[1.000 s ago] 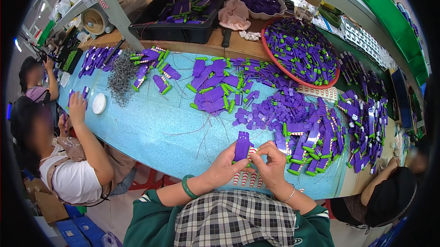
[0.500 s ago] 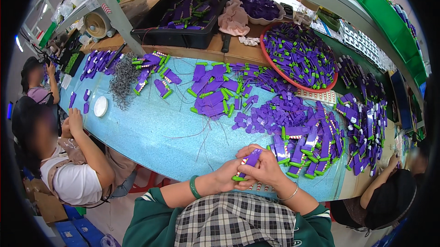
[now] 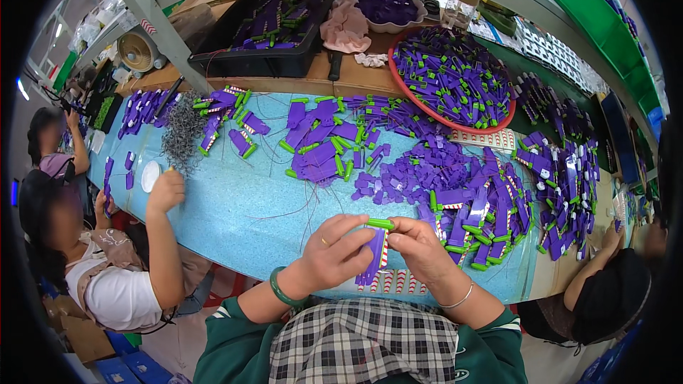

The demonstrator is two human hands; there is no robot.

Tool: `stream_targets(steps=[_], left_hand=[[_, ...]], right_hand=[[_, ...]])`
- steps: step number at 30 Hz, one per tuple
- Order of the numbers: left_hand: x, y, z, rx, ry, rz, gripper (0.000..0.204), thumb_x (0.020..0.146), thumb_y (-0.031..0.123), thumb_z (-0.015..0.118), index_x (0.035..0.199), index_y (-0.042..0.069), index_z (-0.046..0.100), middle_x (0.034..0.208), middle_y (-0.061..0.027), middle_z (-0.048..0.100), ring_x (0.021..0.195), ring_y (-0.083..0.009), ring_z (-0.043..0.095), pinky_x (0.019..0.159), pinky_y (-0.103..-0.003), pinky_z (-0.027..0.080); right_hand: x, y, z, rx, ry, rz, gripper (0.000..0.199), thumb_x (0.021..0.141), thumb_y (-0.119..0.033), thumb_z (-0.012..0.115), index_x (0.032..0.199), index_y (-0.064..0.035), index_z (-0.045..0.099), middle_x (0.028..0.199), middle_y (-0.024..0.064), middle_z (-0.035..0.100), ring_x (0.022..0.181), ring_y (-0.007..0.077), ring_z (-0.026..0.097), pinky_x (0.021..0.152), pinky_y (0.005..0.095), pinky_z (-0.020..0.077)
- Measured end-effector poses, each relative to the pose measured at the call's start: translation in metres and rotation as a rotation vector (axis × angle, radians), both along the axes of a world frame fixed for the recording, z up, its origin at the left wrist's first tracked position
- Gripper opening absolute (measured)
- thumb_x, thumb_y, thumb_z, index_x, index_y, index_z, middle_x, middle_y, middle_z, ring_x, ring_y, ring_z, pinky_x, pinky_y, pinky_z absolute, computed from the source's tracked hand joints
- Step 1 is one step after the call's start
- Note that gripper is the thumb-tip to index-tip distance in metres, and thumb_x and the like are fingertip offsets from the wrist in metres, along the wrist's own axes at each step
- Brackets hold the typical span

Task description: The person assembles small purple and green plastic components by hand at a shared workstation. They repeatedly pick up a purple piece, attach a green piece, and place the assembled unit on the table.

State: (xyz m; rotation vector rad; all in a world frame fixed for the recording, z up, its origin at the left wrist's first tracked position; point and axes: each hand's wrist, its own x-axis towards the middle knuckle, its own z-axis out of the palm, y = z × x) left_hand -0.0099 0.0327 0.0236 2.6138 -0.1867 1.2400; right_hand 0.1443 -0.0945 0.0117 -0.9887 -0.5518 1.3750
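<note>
Both my hands hold one purple plastic part with a green tip (image 3: 375, 249) upright over the near edge of the blue table (image 3: 235, 217). My left hand (image 3: 333, 254) wraps its left side, fingers curled on it. My right hand (image 3: 420, 249) pinches the green end from the right. A striped red-and-white strip (image 3: 390, 281) lies on the table just under the part. A big heap of loose purple pieces (image 3: 441, 177) lies right behind my hands.
A red basin (image 3: 455, 78) full of purple and green parts and a black crate (image 3: 270, 24) stand at the back. A bundle of thin wires (image 3: 181, 131) lies at left. A seated person's hand (image 3: 167, 192) rests on the table's left edge. Another person sits at the right.
My hands have turned the purple part upright and drawn it a little closer. The green tip now points up between my fingers. The person at left shifted an arm slightly.
</note>
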Motion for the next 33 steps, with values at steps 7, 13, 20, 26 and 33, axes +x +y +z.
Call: stream_targets(steps=[7, 13, 20, 26, 33], left_hand=[[0.0, -0.009, -0.018, 0.085, -0.104, -0.145, 0.018, 0.064, -0.004, 0.066, 0.077, 0.004, 0.056, 0.095, -0.0102, 0.059, 0.086, -0.0252, 0.062, 0.066, -0.027, 0.055], [-0.005, -0.01, -0.015, 0.129, -0.128, -0.176, 0.016, 0.068, -0.006, 0.066, 0.08, 0.001, 0.058, 0.093, -0.0128, 0.059, 0.086, -0.0263, 0.064, 0.064, -0.029, 0.058], [-0.005, -0.011, -0.017, 0.031, -0.092, -0.137, 0.017, 0.067, -0.006, 0.066, 0.081, 0.0, 0.059, 0.091, -0.0138, 0.06, 0.085, -0.0279, 0.064, 0.062, -0.03, 0.057], [0.0, -0.021, -0.02, -0.973, 0.2, -0.041, 0.011, 0.083, 0.001, 0.06, 0.092, 0.0, 0.053, 0.086, -0.0108, 0.062, 0.074, -0.0198, 0.065, 0.057, -0.029, 0.055], [0.011, -0.016, -0.016, -1.736, 0.503, -0.293, 0.014, 0.094, 0.01, 0.053, 0.101, 0.002, 0.044, 0.079, -0.0078, 0.06, 0.059, -0.0107, 0.061, 0.048, -0.023, 0.051]], right_hand=[[-0.002, 0.0, 0.001, -0.051, -0.054, 0.043, 0.011, 0.088, -0.011, 0.06, 0.079, -0.0046, 0.062, 0.076, -0.006, 0.056, 0.069, 0.0013, 0.046, 0.063, 0.02, 0.0375], [-0.006, -0.002, -0.001, -0.171, 0.047, 0.18, 0.025, 0.092, -0.018, 0.057, 0.071, -0.0049, 0.063, 0.071, -0.004, 0.059, 0.065, 0.002, 0.048, 0.059, 0.0196, 0.0381], [-0.002, -0.031, 0.001, -0.194, -0.082, 0.454, 0.039, 0.096, -0.029, 0.051, 0.072, -0.001, 0.064, 0.071, 0.003, 0.063, 0.066, 0.0082, 0.054, 0.06, 0.0253, 0.0419], [0.022, -0.034, -0.001, 0.107, -0.805, -0.001, 0.017, 0.089, -0.013, 0.06, 0.091, 0.0034, 0.063, 0.085, 0.0092, 0.066, 0.078, 0.0123, 0.06, 0.068, 0.0276, 0.048], [0.023, -0.026, -0.008, -0.021, -0.427, 0.063, 0.034, 0.082, -0.002, 0.067, 0.113, 0.002, 0.055, 0.09, 0.007, 0.068, 0.083, 0.0111, 0.064, 0.076, 0.0262, 0.0518]])
